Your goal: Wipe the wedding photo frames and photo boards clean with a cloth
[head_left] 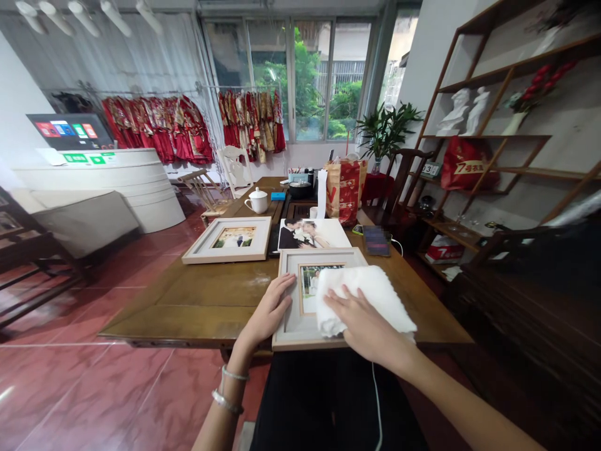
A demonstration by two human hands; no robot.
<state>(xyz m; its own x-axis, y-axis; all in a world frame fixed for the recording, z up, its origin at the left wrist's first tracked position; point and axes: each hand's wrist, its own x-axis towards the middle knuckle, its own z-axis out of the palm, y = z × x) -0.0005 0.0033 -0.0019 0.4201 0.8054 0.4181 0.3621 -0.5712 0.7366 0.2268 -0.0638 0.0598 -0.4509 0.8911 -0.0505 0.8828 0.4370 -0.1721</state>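
While your right hand [364, 319] lies spread on the white cloth [387, 295], pressing rather than clutching it, your left hand [271, 305] rests loosely open along the left border of the picture frame [290, 322], just below centre in the view. That frame's near edge reaches the near edge of the tabletop [220, 294], so a hard downward push there could tip it towards you. A forward shove might scuff the loose photo print [331, 230] just beyond it, and a wide rightward sweep could drag the cloth's overhanging corner towards the phone [377, 241] at right of centre.
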